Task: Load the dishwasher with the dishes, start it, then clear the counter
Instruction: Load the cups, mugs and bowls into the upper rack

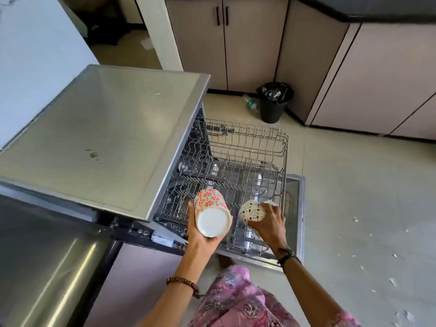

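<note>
The dishwasher (pixel 106 128) stands open with its wire rack (pixel 245 147) pulled out over the lowered door (pixel 296 197). My left hand (pixel 200 234) grips a cream mug with red flower print (pixel 211 208), tipped so its white base faces me, above the rack's near left part. My right hand (pixel 269 223) holds a smaller cream cup with dark dots (pixel 252 212), upside down, low over the rack's near right side. A white item beside that cup is mostly hidden by my fingers.
A black waste bin (pixel 273 102) with a plastic bottle (pixel 251 103) beside it stands on the tiled floor past the rack. Beige cabinets (pixel 236 43) line the back and right. A steel surface (pixel 47 267) lies at lower left. White specks dot the floor at right.
</note>
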